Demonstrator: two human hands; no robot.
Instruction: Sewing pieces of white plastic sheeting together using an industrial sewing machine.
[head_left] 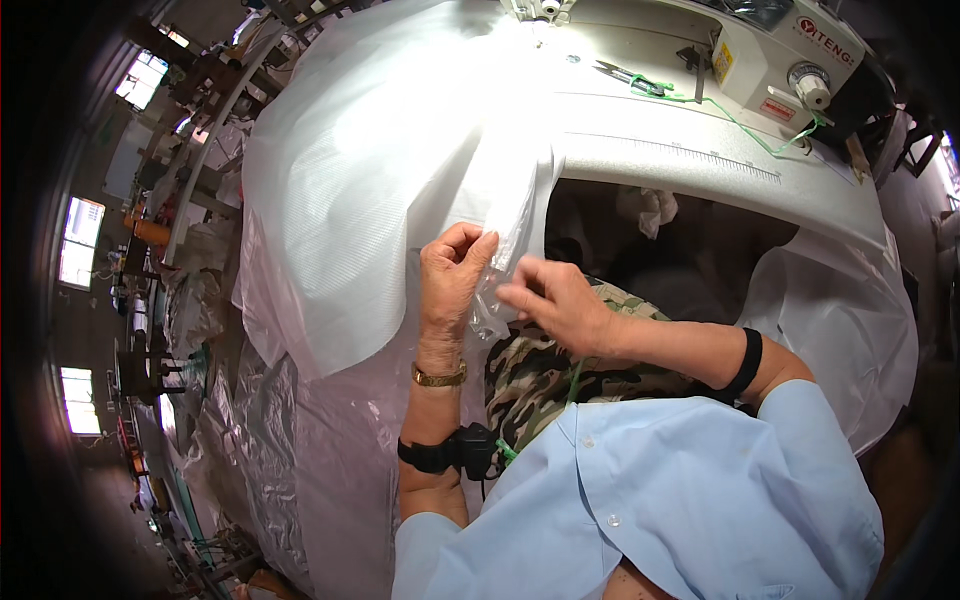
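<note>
My left hand [455, 285] pinches the edge of a large white woven plastic sheet [345, 220] between thumb and fingers. That sheet spreads from under the sewing machine's needle area down to the left, washed out by the lamp near the needle. Close beside it, my right hand [570, 305] is closed, with fingers curled toward the thumb and slightly blurred. Whatever its fingertips hold, if anything, is hidden. A crumpled piece of clear plastic film [488, 315] hangs between the two hands, below the sheet's edge.
The sewing machine [780, 70] stands at the far right on a pale table [700, 145] with a printed ruler. Thread snips [632, 78] tied to a green cord lie near the needle. More white sheet [840, 330] drapes at right. Plastic film [265, 450] heaps at left.
</note>
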